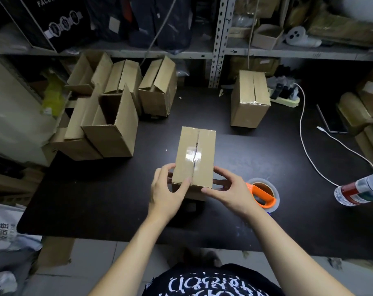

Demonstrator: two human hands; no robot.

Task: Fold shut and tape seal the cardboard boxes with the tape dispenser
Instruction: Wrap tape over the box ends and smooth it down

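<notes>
Seam's taped; left hand [168, 189] and right hand [226, 189] both grip the near end of the cardboard box [195, 154], mid-surface. Next, probably: swap it for an open box [108, 133] at the left edge.

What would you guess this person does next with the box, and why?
Probably smooth the tape end over the near edge: left hand and right hand grip that end of the box, its seam already taped, the tape dispenser lying aside.
</notes>
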